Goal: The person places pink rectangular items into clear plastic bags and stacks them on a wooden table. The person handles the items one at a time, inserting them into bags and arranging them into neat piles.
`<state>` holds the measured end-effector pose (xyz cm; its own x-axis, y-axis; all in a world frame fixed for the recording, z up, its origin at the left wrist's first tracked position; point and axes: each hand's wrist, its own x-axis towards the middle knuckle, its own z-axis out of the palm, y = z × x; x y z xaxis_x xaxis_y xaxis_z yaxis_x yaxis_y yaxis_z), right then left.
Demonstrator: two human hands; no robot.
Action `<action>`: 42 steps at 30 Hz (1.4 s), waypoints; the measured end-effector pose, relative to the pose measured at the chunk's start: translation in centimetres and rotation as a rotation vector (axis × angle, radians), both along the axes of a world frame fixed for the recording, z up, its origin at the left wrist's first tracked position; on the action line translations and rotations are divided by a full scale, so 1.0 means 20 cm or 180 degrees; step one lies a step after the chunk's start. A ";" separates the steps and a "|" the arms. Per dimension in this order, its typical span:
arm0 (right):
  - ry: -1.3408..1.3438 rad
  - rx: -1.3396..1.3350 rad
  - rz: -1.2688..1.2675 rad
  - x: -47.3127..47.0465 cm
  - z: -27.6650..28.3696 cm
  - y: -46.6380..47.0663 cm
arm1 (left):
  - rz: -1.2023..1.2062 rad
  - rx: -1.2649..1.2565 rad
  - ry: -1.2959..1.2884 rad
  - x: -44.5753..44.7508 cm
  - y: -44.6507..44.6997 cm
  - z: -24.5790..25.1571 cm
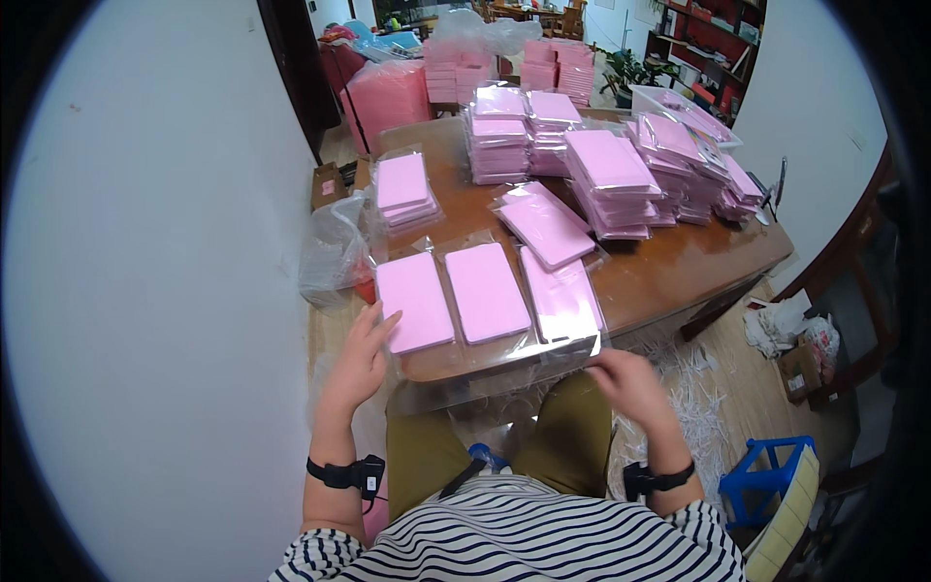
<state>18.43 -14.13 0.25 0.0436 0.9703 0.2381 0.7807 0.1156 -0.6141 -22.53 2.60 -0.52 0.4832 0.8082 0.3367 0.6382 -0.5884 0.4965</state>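
Three pink flat packs in clear plastic sleeves lie in a row along the near edge of the wooden table. My left hand (364,356) rests with spread fingers on the lower left side of the left pack (414,302), holding nothing. To its right is the middle pack (487,293). At the lower corner of the right pack (564,302), my right hand (629,382) pinches the edge of its clear plastic sleeve (598,342). More pink packs (549,229) lie slanted across the top of the right pack. A small stack of sleeved pink packs (404,182) sits farther back on the left.
Tall stacks of sleeved pink packs (611,167) fill the back and right of the wooden table (662,280). A white bin (684,109) stands behind them. A plastic bag (334,247) hangs at the left edge. Shredded paper (691,407) and a blue stool (760,473) are at lower right.
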 end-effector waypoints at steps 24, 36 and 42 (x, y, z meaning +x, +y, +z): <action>-0.0263 0.0898 0.0333 -0.81 0.00 0.53 | -0.0519 0.0485 -0.0927 -0.08 0.16 -0.18; -0.0790 0.0808 0.0243 -1.00 -0.14 0.53 | -0.0062 0.0205 -0.0506 -0.01 0.05 -0.22; -0.0758 0.0970 0.0247 -1.03 -0.16 0.55 | 0.0150 0.0567 -0.0735 0.01 0.04 -0.25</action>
<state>-2.25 -3.13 -2.97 -0.1184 0.8518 0.5104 0.8790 0.3290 -0.3452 -22.25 3.31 -5.46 0.3406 0.7462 0.5720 0.5490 -0.6517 0.5233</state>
